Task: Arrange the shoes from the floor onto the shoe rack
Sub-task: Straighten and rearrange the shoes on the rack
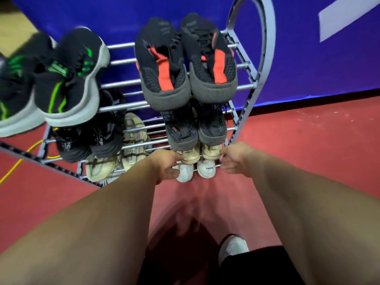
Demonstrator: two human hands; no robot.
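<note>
The grey metal shoe rack [244, 87] stands against a blue wall, seen from above. A black-and-red pair [185, 64] and a black-and-green pair [61, 79] sit on the top shelf. Lower shelves hold a dark pair [195, 126], black shoes [90, 140], beige shoes [131, 140] and a second beige pair [201, 153]. A white pair [195, 170] sits on the lowest shelf. My left hand [166, 165] touches the left white shoe's side with loosely spread fingers. My right hand [236, 159] reaches the pair's right side, fingers relaxed and blurred.
The floor is red [308, 140]. A yellow cable [22, 161] runs along it left of the rack. My own white shoe [232, 247] and dark trouser leg show at the bottom of the view.
</note>
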